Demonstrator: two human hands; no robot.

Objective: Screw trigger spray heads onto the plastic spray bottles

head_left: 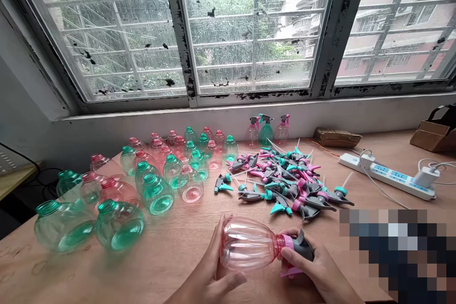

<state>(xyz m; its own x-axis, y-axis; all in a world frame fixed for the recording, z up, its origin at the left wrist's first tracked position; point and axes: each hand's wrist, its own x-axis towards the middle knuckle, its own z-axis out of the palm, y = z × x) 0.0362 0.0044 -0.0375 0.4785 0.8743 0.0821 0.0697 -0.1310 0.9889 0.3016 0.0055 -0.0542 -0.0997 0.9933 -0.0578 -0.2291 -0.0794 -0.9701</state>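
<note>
A clear pink spray bottle (pixel 249 244) lies sideways just above the front of the table, its base to the left and its neck to the right. Against the base rests my left hand (pixel 215 263), palm supporting it, thumb stretched out below. My right hand (pixel 317 266) pinches the pink collar of the trigger sprayer (pixel 302 246), which sits on the bottle's neck. The sprayer has a grey head and a pink trigger pointing down. Whether the collar is fully threaded I cannot tell.
Several open pink and green bottles (pixel 158 194) stand on the left. A heap of loose trigger sprayers (pixel 281 180) lies ahead. Three bottles with sprayers (pixel 266 130) stand by the wall. A power strip (pixel 388 175), a brown package (pixel 337 137) and a cardboard box (pixel 434 133) are on the right.
</note>
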